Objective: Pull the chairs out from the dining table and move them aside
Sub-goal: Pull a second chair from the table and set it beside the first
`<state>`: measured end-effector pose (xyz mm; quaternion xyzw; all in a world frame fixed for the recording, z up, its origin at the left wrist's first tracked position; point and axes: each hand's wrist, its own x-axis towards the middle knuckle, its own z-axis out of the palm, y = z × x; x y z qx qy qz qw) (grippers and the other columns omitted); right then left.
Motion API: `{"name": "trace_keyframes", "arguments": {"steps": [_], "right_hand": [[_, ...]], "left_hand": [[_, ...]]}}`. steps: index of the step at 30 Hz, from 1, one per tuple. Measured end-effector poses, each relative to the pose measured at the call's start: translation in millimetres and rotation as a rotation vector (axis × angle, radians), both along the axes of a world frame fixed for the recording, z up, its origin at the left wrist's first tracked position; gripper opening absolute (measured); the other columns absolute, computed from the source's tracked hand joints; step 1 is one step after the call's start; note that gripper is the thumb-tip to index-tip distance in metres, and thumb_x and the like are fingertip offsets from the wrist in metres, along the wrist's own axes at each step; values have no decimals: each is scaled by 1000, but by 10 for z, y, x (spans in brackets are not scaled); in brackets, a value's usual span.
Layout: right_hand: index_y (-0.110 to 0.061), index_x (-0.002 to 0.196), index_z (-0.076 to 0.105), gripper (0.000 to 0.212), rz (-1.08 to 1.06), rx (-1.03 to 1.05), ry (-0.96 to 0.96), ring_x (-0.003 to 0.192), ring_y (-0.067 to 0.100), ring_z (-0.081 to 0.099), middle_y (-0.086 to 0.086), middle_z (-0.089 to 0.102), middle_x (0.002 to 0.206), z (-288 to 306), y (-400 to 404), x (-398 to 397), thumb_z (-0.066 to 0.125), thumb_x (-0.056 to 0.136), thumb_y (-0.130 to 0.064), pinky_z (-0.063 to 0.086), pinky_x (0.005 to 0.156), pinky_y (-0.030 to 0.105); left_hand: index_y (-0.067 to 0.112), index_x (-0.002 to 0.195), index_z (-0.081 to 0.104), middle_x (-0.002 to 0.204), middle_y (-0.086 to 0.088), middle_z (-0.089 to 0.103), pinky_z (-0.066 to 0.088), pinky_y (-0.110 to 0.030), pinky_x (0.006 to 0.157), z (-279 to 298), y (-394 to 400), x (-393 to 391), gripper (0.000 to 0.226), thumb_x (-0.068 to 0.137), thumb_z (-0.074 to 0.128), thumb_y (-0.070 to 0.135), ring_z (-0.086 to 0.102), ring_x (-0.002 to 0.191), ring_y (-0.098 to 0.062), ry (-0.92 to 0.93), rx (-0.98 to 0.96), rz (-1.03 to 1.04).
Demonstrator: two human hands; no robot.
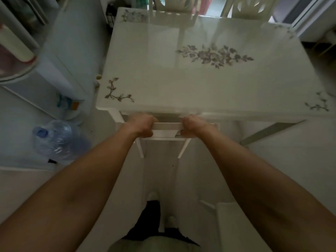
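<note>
A white chair (167, 126) stands tucked under the near edge of the white dining table (181, 84), which has flower prints on its glossy top. My left hand (141, 124) grips the left end of the chair's top rail. My right hand (193, 125) grips the right end of the same rail. The chair's seat is hidden under the tabletop; only its back rail and two slanting back posts show. Two more white chairs (172, 6) (249, 8) stand at the table's far side, their backs partly cut off by the frame.
A large clear water bottle (58, 139) lies on the floor to the left. Beside it stands a white appliance (60, 70) close to the table's left edge. A white object (234, 224) sits on the floor at the lower right. My legs and foot are below.
</note>
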<state>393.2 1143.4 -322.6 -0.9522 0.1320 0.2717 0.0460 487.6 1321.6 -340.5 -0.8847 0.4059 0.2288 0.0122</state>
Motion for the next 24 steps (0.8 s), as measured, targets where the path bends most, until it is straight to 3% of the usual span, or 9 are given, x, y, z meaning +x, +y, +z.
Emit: {"name": "trace_keyframes", "arguments": {"steps": [2, 4, 7, 12, 14, 18, 24], "right_hand": [[-10, 116, 66, 35, 11, 20, 8, 112, 29, 64, 12, 68, 120, 20, 26, -80, 56, 87, -27, 51, 86, 30], [-10, 111, 68, 33, 28, 34, 32, 95, 27, 65, 11, 70, 109, 23, 71, -187, 56, 86, -26, 48, 75, 28], [-11, 112, 70, 36, 50, 42, 75, 80, 24, 59, 8, 66, 94, 25, 171, -398, 55, 83, -27, 46, 68, 26], [-17, 120, 64, 43, 116, 102, 116, 110, 29, 64, 10, 67, 121, -66, 404, -959, 52, 80, -23, 52, 85, 30], [-19, 117, 63, 40, 90, 147, 110, 110, 31, 62, 11, 65, 121, -118, 501, -1240, 52, 79, -21, 53, 90, 34], [-17, 119, 60, 37, 63, 159, 58, 109, 28, 61, 11, 63, 118, -226, 734, -1736, 56, 83, -18, 48, 84, 34], [-12, 131, 51, 43, 41, 164, 103, 123, 32, 53, 14, 53, 132, -451, 1093, -2396, 57, 88, -15, 46, 105, 43]], "left_hand": [[34, 101, 65, 95, 2, 70, 35, -27, 55, 22, 25, -86, 37, 71, 54, 16, 64, 87, -23, 30, -6, 16], [36, 101, 64, 94, 4, 70, 33, -27, 53, 17, 87, -204, 37, 71, 53, 16, 63, 84, -21, 49, -4, 35], [38, 100, 62, 94, 5, 69, 40, -29, 59, -19, 229, -462, 38, 71, 52, 16, 62, 85, -21, 65, -8, 83], [44, 117, 56, 112, 4, 66, 43, -34, 69, -142, 502, -1068, 50, 73, 52, 19, 61, 101, -24, 44, 12, 114], [45, 117, 53, 117, 3, 65, 43, -33, 69, -192, 623, -1315, 53, 71, 52, 19, 60, 105, -24, 88, 25, 129], [48, 134, 42, 137, 2, 54, 43, -34, 81, -317, 862, -1780, 64, 78, 50, 18, 52, 121, -24, 83, 60, 178], [45, 143, 28, 156, 5, 30, 40, -38, 97, -530, 1206, -2508, 73, 83, 50, 9, 38, 136, -21, 65, 90, 170]]}}
